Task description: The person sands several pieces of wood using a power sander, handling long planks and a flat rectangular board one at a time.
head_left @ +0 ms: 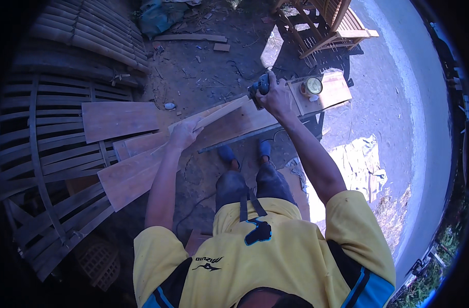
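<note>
My left hand (184, 134) is closed around the near end of a narrow wooden board (223, 112), which slants away to the right above a low plank bench (268, 118). At the far end of that board, my right hand (278, 97) grips a small blue-green and black handheld power tool (258, 88). The tool's underside meets or nearly meets the board; its exact kind is hard to make out. On the bench's right part stands a round container (312, 87), just right of my right hand.
Several flat wooden boards (120, 121) lie on a slatted bamboo frame (34, 128) at the left. A wooden chair (327, 31) stands at the far right. Pale cloth (358, 169) covers sunlit ground at the right. Wood scraps (191, 38) and a green-blue bag (160, 18) lie at the back.
</note>
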Available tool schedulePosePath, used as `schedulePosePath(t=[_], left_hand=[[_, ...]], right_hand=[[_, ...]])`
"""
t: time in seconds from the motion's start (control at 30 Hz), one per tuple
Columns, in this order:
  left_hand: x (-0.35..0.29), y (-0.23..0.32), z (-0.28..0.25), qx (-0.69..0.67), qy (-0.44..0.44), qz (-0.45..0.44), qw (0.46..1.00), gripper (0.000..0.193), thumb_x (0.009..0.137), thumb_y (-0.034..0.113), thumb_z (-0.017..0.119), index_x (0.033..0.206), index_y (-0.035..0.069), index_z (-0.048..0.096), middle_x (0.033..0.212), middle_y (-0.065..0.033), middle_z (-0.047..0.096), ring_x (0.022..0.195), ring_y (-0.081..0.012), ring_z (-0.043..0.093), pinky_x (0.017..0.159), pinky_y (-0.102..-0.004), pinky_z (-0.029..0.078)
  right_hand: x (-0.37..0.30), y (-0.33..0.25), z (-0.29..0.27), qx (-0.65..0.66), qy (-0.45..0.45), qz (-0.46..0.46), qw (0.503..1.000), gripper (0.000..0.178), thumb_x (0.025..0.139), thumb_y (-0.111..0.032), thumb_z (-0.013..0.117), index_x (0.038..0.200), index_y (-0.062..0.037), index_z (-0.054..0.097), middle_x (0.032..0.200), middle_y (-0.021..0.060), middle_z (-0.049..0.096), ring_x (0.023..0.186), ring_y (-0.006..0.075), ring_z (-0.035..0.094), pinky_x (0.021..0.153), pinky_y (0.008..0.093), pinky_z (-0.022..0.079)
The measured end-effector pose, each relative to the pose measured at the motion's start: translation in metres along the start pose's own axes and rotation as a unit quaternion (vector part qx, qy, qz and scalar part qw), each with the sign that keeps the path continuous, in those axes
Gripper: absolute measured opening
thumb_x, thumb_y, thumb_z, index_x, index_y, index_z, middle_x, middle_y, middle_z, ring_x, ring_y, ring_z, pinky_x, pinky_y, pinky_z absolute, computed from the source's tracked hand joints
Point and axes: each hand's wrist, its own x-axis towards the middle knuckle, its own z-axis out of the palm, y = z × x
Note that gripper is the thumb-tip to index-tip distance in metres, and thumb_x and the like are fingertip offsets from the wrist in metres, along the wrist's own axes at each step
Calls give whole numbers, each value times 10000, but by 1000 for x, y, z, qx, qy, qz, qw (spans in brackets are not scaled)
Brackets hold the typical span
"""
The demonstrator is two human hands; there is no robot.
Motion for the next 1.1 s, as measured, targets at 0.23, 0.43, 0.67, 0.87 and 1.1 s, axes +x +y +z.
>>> schedulePosePath(t=[0.23, 0.43, 0.67, 0.87, 1.1], left_hand=[[-1, -5, 4, -17, -13, -77, 997, 404, 1004, 347, 703, 1371, 177, 689, 1156, -209, 768, 1078, -432, 729, 940, -534, 573], [35, 67, 6, -4, 17, -93, 996, 432, 975, 431, 737, 1319, 172, 706, 1150, -167, 780, 1052, -397, 743, 909, -527, 584], [42, 69, 14, 48, 65, -70, 994, 424, 964, 506, 738, 1254, 198, 749, 1007, -155, 796, 968, -393, 759, 842, -521, 588], [40, 69, 21, 62, 42, -98, 992, 406, 977, 551, 699, 1247, 252, 750, 1062, -119, 798, 992, -367, 761, 838, -525, 599], [42, 59, 21, 56, 34, -96, 993, 400, 991, 552, 679, 1269, 268, 725, 1038, -94, 804, 962, -355, 769, 812, -528, 599]], right_hand=[[34, 47, -26, -11, -3, 12, 1000, 893, 858, -442, 819, 1589, -152, 397, 1238, 284, 584, 926, 489, 744, 790, 555, 626], [16, 107, -43, 328, 8, 76, 942, 703, 910, -429, 776, 1469, -70, 546, 951, 149, 695, 751, 250, 716, 605, 397, 560], [21, 73, -32, 505, -211, 115, 829, 690, 910, -418, 799, 1461, -70, 575, 897, 61, 663, 628, 116, 595, 506, 284, 464], [38, 67, -14, 506, -279, 129, 806, 658, 922, -423, 775, 1452, -82, 586, 885, 49, 656, 624, 108, 587, 509, 276, 451], [57, 63, -1, 501, -295, 119, 805, 625, 928, -442, 759, 1415, -89, 590, 845, 16, 615, 607, 97, 560, 504, 267, 424]])
